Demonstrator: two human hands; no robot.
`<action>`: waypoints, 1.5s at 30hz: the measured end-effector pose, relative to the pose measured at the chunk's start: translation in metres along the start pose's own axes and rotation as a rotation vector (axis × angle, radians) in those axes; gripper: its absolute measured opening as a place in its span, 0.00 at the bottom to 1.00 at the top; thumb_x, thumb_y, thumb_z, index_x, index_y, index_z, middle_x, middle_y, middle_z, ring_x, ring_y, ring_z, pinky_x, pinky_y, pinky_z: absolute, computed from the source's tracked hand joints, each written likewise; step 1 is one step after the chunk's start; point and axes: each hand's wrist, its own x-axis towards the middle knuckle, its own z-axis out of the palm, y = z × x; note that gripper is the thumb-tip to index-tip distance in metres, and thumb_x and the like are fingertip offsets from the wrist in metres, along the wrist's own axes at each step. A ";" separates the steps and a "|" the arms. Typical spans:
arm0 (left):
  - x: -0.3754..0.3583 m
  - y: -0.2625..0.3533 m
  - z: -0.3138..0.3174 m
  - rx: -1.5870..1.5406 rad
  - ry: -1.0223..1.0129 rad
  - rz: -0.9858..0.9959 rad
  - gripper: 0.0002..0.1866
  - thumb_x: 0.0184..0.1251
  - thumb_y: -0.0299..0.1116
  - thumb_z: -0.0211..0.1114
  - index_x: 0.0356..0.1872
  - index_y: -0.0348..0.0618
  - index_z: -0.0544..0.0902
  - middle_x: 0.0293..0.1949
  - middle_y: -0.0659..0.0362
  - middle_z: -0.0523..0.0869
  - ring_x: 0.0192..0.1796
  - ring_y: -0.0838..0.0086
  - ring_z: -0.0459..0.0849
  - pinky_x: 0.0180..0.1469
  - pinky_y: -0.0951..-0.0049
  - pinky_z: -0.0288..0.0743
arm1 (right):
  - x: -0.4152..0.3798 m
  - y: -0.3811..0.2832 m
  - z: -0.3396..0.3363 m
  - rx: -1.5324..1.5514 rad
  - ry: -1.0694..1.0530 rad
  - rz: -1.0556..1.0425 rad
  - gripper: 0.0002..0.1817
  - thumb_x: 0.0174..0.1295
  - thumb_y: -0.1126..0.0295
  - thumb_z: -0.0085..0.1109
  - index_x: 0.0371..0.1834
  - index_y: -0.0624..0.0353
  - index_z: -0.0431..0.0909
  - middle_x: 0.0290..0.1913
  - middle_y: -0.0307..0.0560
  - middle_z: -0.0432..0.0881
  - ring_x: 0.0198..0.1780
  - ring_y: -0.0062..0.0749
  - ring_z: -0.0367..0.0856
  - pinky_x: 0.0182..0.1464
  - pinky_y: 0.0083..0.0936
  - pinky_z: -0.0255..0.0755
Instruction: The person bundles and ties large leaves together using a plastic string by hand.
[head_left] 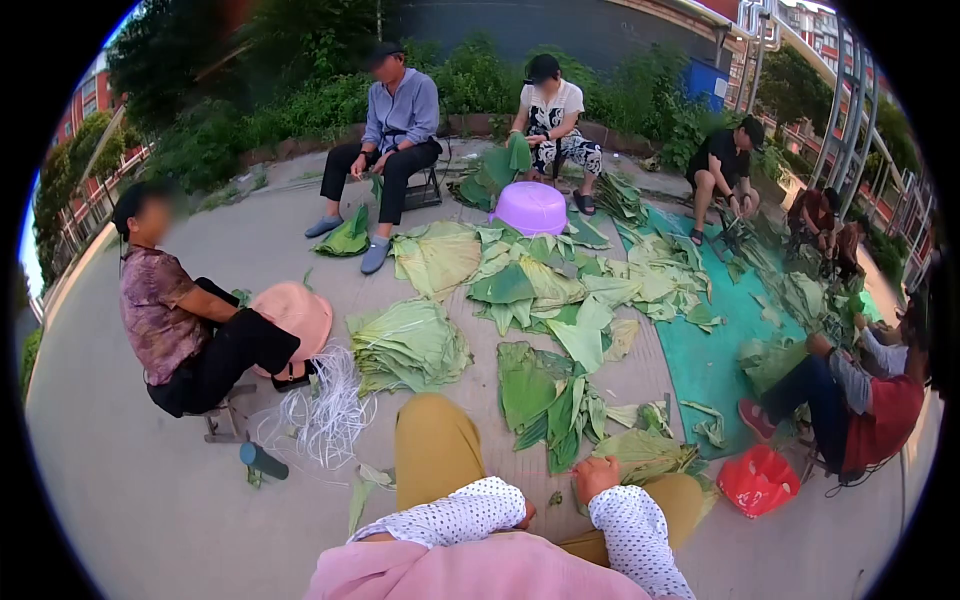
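My left hand [527, 514] rests low between my knees, mostly hidden by the dotted white sleeve, and its fingers do not show. Beside my right knee my right hand [596, 477] is closed with curled fingers; whether anything is in it I cannot make out. Close to that hand lies a bunch of large green leaves [645, 455]. In front of my knees is a pile of darker folded leaves [540, 395]. A neat fanned stack of leaves [410, 345] lies past my left knee.
White strings [325, 410] lie left, near a dark green cylinder [263, 460] and a pink hat-like item [295, 318]. A red bag [757, 480] stands right, by a green mat [700, 360]. A purple basin [532, 208] is ahead. Several seated people surround the leaves.
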 end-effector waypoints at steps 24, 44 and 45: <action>-0.038 0.006 -0.069 -2.002 0.556 0.050 0.16 0.76 0.45 0.48 0.48 0.48 0.79 0.32 0.64 0.82 0.31 0.76 0.81 0.35 0.72 0.77 | -0.001 -0.030 -0.070 0.645 0.229 0.083 0.19 0.58 0.74 0.61 0.55 0.58 0.76 0.49 0.54 0.79 0.44 0.47 0.81 0.51 0.38 0.73; -0.038 0.015 -0.057 -2.144 0.618 0.107 0.18 0.74 0.47 0.52 0.52 0.48 0.79 0.33 0.59 0.82 0.30 0.74 0.80 0.33 0.69 0.79 | -0.018 -0.118 -0.101 0.825 -0.135 -0.036 0.10 0.60 0.70 0.62 0.42 0.60 0.75 0.42 0.52 0.78 0.42 0.46 0.79 0.46 0.37 0.74; -0.036 0.013 -0.053 -2.149 0.622 0.103 0.18 0.74 0.47 0.52 0.52 0.48 0.79 0.33 0.59 0.82 0.30 0.74 0.80 0.33 0.69 0.79 | -0.020 -0.117 -0.104 0.827 -0.140 -0.041 0.10 0.60 0.70 0.62 0.42 0.60 0.75 0.42 0.52 0.78 0.42 0.46 0.79 0.46 0.37 0.74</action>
